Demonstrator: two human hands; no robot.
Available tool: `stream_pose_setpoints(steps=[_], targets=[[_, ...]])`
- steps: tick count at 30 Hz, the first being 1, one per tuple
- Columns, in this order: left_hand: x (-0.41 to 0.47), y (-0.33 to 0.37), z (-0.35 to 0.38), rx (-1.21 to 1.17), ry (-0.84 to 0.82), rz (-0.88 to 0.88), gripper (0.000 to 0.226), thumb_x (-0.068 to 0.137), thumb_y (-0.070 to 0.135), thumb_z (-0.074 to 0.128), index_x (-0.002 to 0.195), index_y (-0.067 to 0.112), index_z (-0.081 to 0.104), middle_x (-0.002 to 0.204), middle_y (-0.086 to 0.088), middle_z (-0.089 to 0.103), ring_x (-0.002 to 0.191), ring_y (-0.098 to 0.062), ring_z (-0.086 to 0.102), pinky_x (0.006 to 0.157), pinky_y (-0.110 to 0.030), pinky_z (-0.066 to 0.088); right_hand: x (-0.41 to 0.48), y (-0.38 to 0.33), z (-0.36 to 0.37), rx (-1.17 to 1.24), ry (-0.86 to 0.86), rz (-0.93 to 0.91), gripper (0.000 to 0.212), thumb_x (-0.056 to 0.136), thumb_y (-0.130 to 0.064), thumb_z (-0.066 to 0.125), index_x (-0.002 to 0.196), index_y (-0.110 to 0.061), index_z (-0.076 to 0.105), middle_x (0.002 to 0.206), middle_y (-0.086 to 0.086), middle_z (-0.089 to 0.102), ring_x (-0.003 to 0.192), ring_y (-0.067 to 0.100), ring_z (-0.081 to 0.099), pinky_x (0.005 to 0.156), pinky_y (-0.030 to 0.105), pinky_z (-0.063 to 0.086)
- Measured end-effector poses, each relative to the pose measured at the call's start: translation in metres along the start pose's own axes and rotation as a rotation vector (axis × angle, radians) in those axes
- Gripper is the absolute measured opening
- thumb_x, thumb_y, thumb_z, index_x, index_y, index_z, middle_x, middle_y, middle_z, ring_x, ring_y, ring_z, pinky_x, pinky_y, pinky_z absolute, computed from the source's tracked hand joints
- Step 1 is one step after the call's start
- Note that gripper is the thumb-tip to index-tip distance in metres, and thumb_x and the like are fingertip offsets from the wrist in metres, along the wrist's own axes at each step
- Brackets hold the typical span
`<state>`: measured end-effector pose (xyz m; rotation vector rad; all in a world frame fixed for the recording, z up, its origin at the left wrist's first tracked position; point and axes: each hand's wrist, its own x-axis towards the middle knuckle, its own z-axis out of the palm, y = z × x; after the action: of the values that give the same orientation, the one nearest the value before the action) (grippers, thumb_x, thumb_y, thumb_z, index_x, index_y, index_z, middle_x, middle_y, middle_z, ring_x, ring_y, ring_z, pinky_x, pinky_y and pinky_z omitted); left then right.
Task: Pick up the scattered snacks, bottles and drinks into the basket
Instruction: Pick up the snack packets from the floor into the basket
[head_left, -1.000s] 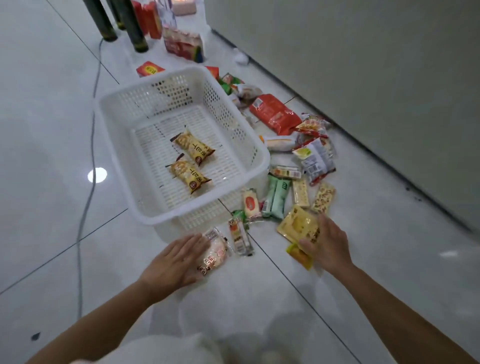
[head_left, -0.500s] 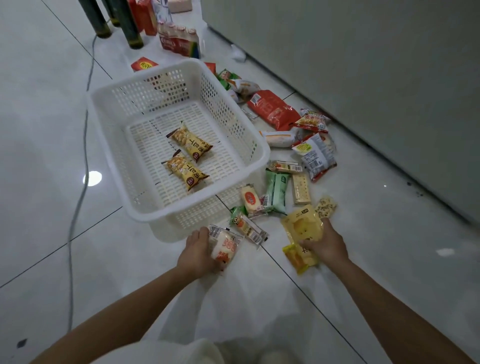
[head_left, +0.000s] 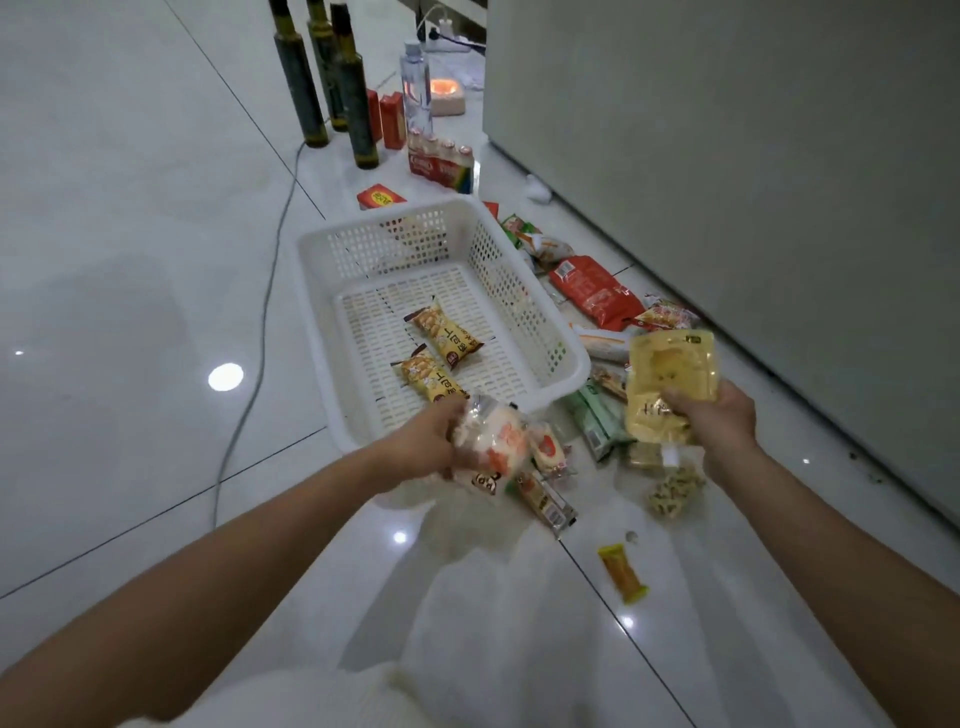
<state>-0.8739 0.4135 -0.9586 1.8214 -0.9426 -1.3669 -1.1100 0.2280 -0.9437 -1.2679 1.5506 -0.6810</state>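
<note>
**Both hands loaded, basket sitting at 12**

So, the left hand (head_left: 428, 441) has its fingers wrapped around a clear rice-cracker pack (head_left: 493, 447), held just over the near corner of the white basket (head_left: 566, 364). The pack's long axis runs roughly 11 to 5, its printed end hanging down toward me. It's a bit blurred, so I can't read the label.

The right hand (head_left: 719, 415) is up at about 2 o'clock from the left one, fingers clamped on the lower end of a yellow pouch (head_left: 670, 369). That pouch stands nearly upright, long axis 12 to 6, top edge pointing away from me, hanging above the floor just right of the basket.

Inside the basket lie two yellow snack packs (head_left: 447, 338), side by side, both angled 10 to 4.

The rest is on the floor: green wrappers (head_left: 592, 421) between the hands, a red bag (head_left: 597, 291) at 1 o'clock of the basket, a small orange candy (head_left: 623, 571) near me, and dark bottles (head_left: 353, 104) standing upright far off at 12.
</note>
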Motion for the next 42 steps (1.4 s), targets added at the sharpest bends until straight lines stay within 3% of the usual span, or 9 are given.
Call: stream_pose_setpoints(steps=[7,10,13,18,24,29,32,35,42], targets=[[0.022,0.016,-0.056,-0.219,0.434,-0.05,0.047,0.085,0.006,0.068,0.118,0.01,0.036,0.114,-0.012,0.057,0.09,-0.022,0.059,0.069,-0.03,0.052,-0.007,-0.066,0.082,0.033,-0.358,0.033,0.042,0.084,-0.007,0.068,0.123,-0.009,0.052,0.116,0.013,0.064,0.1,0.029,0.064,0.084,0.042,0.055],[0.03,0.008,-0.061,0.219,0.477,-0.193,0.068,0.091,0.03,0.059,0.143,0.012,0.019,0.14,-0.019,0.04,0.125,-0.035,0.041,0.103,-0.045,0.04,-0.001,-0.069,0.107,0.074,-0.457,0.075,0.063,0.088,-0.021,0.065,0.142,-0.017,0.033,0.135,0.01,0.051,0.115,0.029,0.056,0.097,0.043,0.048],[0.024,0.0,-0.058,0.694,0.564,-0.181,0.084,0.094,0.051,0.043,0.151,0.019,-0.01,0.158,-0.016,-0.002,0.144,-0.035,0.0,0.116,-0.046,0.01,0.017,-0.057,0.103,-0.079,-0.359,0.021,0.075,0.085,-0.036,0.065,0.146,-0.021,0.023,0.144,0.007,0.041,0.126,0.031,0.046,0.102,0.046,0.041],[0.022,-0.014,-0.03,0.84,0.643,0.049,0.075,0.096,0.054,0.028,0.151,0.023,-0.011,0.158,-0.009,-0.018,0.145,-0.027,-0.019,0.117,-0.042,-0.005,0.045,-0.017,0.052,-0.197,-0.058,0.029,0.062,0.09,-0.036,0.058,0.143,-0.015,0.032,0.145,0.009,0.039,0.128,0.032,0.042,0.098,0.042,0.039],[0.036,-0.023,0.036,1.155,0.559,0.56,0.068,0.097,0.052,0.028,0.153,0.018,0.01,0.159,-0.01,0.001,0.147,-0.025,-0.002,0.119,-0.042,-0.001,0.048,0.059,-0.012,-0.35,0.08,0.199,0.063,0.089,-0.041,0.056,0.143,-0.016,0.032,0.145,0.016,0.038,0.129,0.037,0.04,0.104,0.046,0.038],[0.051,-0.034,0.077,1.405,0.25,0.781,0.062,0.094,0.043,0.03,0.15,0.019,0.02,0.158,-0.009,0.011,0.146,-0.026,0.01,0.118,-0.042,0.005,0.032,0.115,-0.032,-0.436,0.013,0.328,0.057,0.093,-0.031,0.053,0.145,-0.023,0.031,0.145,0.018,0.035,0.129,0.039,0.038,0.105,0.045,0.037],[0.065,-0.052,0.088,1.533,0.074,0.796,0.064,0.09,0.041,0.044,0.147,0.015,0.033,0.155,-0.012,0.026,0.142,-0.027,0.027,0.119,-0.043,0.007,0.03,0.131,-0.033,-0.413,-0.018,0.385,0.062,0.09,-0.031,0.057,0.145,-0.028,0.03,0.144,0.019,0.033,0.128,0.039,0.038,0.105,0.048,0.038],[0.071,-0.058,0.093,1.536,0.001,0.677,0.064,0.08,0.047,0.064,0.134,0.014,0.054,0.134,-0.014,0.056,0.122,-0.029,0.055,0.107,-0.041,0.039,0.035,0.14,-0.028,-0.344,-0.002,0.435,0.071,0.087,-0.033,0.063,0.147,-0.019,0.025,0.148,0.017,0.031,0.13,0.038,0.037,0.105,0.052,0.038],[0.081,-0.058,0.1,1.449,-0.007,0.509,0.059,0.094,0.023,0.05,0.145,0.012,0.025,0.144,-0.011,0.037,0.132,-0.03,0.034,0.107,-0.04,0.033,0.051,0.156,-0.001,-0.362,0.076,0.541,0.085,0.075,-0.047,0.072,0.138,-0.004,0.034,0.14,0.018,0.033,0.124,0.037,0.04,0.098,0.05,0.045]])
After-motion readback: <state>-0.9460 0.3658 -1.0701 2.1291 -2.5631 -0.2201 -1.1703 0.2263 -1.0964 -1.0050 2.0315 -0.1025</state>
